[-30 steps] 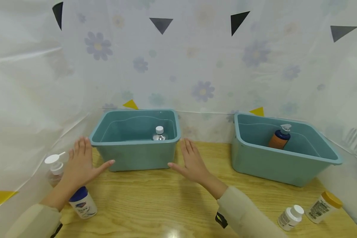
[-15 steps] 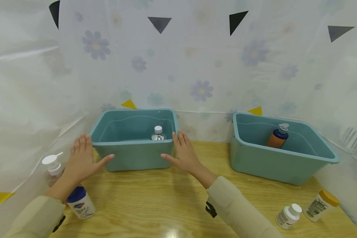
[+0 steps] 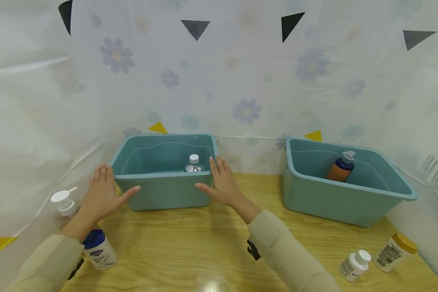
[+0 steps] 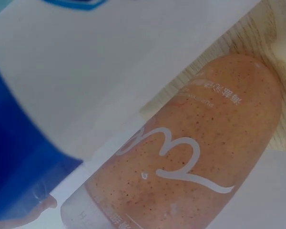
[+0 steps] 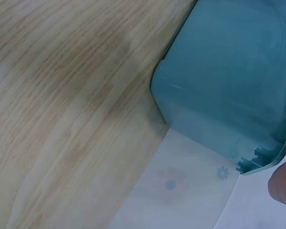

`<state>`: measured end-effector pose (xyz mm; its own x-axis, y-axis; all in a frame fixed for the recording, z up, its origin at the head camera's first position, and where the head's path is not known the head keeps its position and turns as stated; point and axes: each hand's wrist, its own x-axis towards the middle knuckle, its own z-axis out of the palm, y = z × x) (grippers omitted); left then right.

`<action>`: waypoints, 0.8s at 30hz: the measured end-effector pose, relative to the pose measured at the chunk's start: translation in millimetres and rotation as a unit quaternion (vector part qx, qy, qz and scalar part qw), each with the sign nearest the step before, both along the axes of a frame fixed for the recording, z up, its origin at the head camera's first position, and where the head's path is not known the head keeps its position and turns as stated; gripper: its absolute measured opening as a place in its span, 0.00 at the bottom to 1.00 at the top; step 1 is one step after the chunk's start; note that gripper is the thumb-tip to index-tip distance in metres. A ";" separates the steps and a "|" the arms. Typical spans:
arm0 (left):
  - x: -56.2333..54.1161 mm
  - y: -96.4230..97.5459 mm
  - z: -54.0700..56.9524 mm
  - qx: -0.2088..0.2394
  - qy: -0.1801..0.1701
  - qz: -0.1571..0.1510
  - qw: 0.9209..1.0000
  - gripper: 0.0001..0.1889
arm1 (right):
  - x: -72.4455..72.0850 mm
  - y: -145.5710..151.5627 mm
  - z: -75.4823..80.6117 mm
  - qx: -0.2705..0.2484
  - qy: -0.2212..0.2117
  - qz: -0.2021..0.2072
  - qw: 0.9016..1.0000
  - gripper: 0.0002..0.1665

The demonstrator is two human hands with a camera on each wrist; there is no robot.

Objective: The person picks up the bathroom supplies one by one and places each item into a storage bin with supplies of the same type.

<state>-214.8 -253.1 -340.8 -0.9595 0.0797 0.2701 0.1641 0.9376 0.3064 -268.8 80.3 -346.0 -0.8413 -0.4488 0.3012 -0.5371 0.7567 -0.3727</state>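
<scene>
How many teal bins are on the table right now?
2. One teal bin stands between the left hand and the right hand; the other bin, holding a pump bottle, is farther right. No more show.

Looks like smooth, low-sheen plastic on the left bin (image 3: 168, 194) and likewise on the right bin (image 3: 328, 200). Shows wood grain with a glossy highlight on the table (image 3: 175, 243). Suggests thin plastic sheeting, creased and shiny in streaks, for the wall covering (image 3: 211, 69). Appears smooth and opaque, like plastic, on the blue-capped bottle (image 3: 101, 254); smooth and see-through on the speckled bottle (image 4: 205, 138). Reads as matt cloth on the sleeves (image 3: 282, 249).
</scene>
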 end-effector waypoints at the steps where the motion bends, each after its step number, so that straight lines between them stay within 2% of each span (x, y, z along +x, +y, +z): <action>1: -0.5 0.0 0.6 0.002 -0.002 0.000 1.000 0.58 | -0.6 -0.3 0.2 0.003 -0.001 -0.002 1.000 0.60; 9: -6.2 -2.1 2.4 0.003 -0.010 0.003 1.000 0.58 | -6.2 -7.0 2.0 0.013 -0.003 -0.009 1.000 0.52; 16: -15.5 -3.6 4.0 -0.001 -0.013 0.011 1.000 0.58 | -14.2 -7.0 1.2 0.011 -0.017 -0.015 1.000 0.52; 24: -23.0 -6.3 5.5 -0.008 -0.023 0.015 1.000 0.59 | -21.4 -4.5 1.3 0.009 -0.010 -0.022 1.000 0.54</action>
